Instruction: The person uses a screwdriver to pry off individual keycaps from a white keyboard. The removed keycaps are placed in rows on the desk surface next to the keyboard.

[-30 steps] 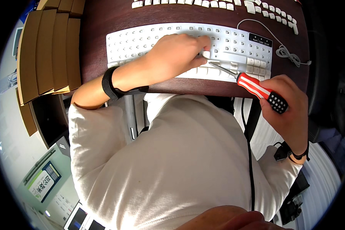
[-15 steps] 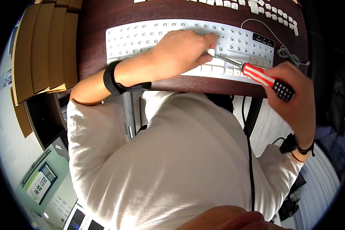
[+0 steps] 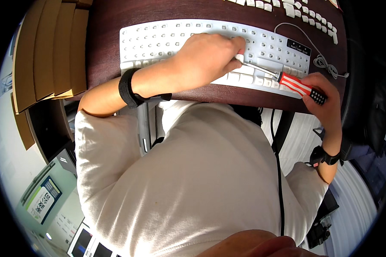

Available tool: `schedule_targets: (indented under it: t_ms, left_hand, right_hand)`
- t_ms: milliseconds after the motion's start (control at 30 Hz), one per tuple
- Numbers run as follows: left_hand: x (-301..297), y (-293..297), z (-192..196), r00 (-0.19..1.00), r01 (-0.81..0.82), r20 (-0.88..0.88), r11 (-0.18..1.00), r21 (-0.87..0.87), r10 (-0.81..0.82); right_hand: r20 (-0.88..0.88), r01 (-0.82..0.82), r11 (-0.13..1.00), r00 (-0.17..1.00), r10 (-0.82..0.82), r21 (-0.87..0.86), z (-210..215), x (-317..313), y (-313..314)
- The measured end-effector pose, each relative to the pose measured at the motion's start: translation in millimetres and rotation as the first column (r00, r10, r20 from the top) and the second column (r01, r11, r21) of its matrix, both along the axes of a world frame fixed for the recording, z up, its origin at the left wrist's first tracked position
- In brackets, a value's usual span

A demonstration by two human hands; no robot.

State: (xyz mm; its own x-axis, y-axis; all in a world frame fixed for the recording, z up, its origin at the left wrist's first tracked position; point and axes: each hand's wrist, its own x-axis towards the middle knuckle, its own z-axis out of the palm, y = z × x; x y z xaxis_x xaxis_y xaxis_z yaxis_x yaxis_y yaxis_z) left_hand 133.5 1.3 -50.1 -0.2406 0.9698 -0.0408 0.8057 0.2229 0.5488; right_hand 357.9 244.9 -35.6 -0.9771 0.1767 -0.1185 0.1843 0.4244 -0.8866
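A white keyboard (image 3: pixel 184 43) lies on the dark wooden desk, its upper rows bare of keycaps and its lowest rows still capped. Over its middle, my left hand (image 3: pixel 212 58) pinches a white keycap (image 3: pixel 239 57) between thumb and finger. My right hand (image 3: pixel 324 96) grips the handle of a screwdriver (image 3: pixel 295 83), which is red with white stripes and has a dark dotted end. The metal shaft slants left across the keyboard, its tip at the keycap by my left thumb. What lies beneath my left palm is hidden.
Loose white keycaps (image 3: pixel 309 16) lie in rows at the far right of the desk (image 3: pixel 105 51). A coiled grey cable (image 3: pixel 324 63) rests beside the keyboard's right end. Brown cardboard pieces (image 3: pixel 47 55) stand at the left.
My right hand has shifted slightly left and its hold on the screwdriver handle has changed. The keyboard and left hand appear a little farther right in view, with the keycap still pinched.
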Motion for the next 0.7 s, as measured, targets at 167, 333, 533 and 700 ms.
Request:
schedule_targets:
  t_ms: [167,333,533,700]
  left_hand:
    - [0.3,0.4,2.0,1.000,-0.009,-0.003,1.000,-0.020,0.009]
    - [0.3,1.3,3.1,1.000,0.004,0.011,1.000,-0.026,-0.004]
    - [2.4,-0.9,5.0,1.000,-0.005,0.007,0.999,-0.033,0.005]
    - [4.5,-2.8,1.5,0.999,0.004,-0.035,1.000,0.001,-0.004]
  right_hand:
    - [-0.033,0.038,0.998,0.999,-0.037,0.041,9.8,7.4,-19.2]
    - [-0.126,-0.116,0.968,0.981,0.146,0.222,15.7,-7.0,0.0]
    - [0.094,-0.078,0.992,0.993,0.068,0.103,56.7,-37.4,-8.7]
    - [0.160,-0.027,0.987,0.987,0.001,0.159,76.1,-40.1,-32.5]
